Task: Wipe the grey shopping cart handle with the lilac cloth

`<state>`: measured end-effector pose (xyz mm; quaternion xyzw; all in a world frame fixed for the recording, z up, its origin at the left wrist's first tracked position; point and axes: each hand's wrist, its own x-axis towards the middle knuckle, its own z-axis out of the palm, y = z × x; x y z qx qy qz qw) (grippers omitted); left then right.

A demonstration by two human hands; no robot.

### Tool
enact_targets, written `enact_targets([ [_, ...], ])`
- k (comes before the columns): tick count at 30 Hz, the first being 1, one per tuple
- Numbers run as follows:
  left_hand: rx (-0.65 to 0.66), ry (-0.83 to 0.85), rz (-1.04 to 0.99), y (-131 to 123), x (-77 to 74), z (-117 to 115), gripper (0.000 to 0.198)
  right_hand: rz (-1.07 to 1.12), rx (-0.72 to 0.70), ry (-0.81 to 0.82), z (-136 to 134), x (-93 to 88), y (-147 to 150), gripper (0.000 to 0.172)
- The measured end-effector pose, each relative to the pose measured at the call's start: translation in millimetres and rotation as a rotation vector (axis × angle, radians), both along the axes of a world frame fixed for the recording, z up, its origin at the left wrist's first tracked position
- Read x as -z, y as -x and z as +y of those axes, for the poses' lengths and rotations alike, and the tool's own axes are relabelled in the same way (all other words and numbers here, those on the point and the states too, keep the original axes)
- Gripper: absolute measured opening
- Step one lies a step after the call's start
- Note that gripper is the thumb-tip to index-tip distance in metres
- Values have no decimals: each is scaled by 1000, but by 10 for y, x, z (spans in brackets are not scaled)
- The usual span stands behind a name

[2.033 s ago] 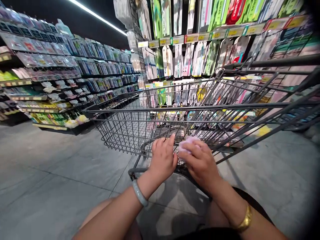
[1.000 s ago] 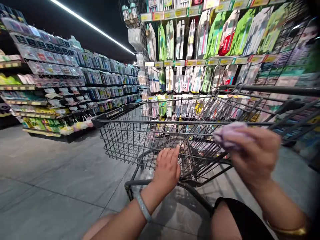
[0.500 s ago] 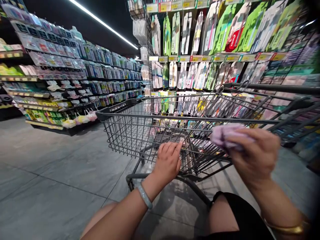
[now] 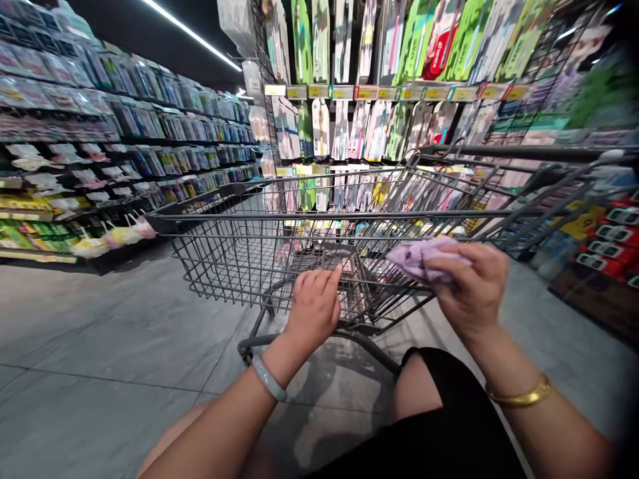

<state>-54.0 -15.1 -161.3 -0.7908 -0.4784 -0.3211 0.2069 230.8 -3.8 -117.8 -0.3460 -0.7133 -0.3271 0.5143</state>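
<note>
Floor: smooth grey concrete crossed by thin dark joint lines [image 4: 114, 380], with soft shadows beneath the cart and the person.
Ceiling: black, with one long white strip light [image 4: 190, 31] running back over the aisle.
Left aisle: long dark shelving [image 4: 180, 116] filled with rows of small packaged goods, receding into the distance.
Facing rack: a black wire display rack [image 4: 394, 92] with price labels along its shelf edges, hung with slim green, white and red packs [image 4: 414, 50].
Far right: red and black packages [image 4: 612, 233] stacked near the floor, partly blurred.
Lilac cloth: a crumpled, soft lilac cloth with dark marks [image 4: 422, 261], bunched at the fingertips of the right hand [image 4: 472, 283], its loose end pointing left before the cart's side wires; whether it touches them cannot be told.
Right fingers: pinched around the cloth, thumb below; a wide gold bracelet [image 4: 524, 394] circles the wrist.
Left hand: the left hand [image 4: 314, 306] lies at the basket's lower edge, fingers slightly bent; whether they grip a wire cannot be told. A pale grey-green bangle [image 4: 268, 378] sits on its wrist.
Cart: a dark grey metal-wire shopping cart [image 4: 279, 217], sideways on, handle to the right; packs seen through its mesh hang on the rack beyond.
</note>
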Motion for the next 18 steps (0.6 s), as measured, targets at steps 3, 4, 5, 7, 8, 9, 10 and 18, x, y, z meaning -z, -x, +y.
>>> enact_targets([
  [3,1,0,8,4,-4,7,59,2,-4,-31,-11,133,65,22],
  [4,0,-2,8,7,-5,10,58,-72,-34,-15,-31,240,130,23],
  [5,-2,-4,8,11,-7,14,57,-183,-68,20,-55,345,192,24],
  [7,-6,-13,8,19,-12,22,57,-325,-104,72,-97,459,241,24],
  [8,-6,-17,10,23,-14,26,57,-326,-108,81,-112,438,208,24],
  [9,-5,-23,12,26,-17,30,57,-276,-93,73,-121,361,133,24],
  [10,-2,-28,16,28,-19,33,57,-190,-60,51,-124,238,25,24],
  [18,7,-110,34,19,-19,61,53,288,95,-90,-110,-234,-443,19],
])
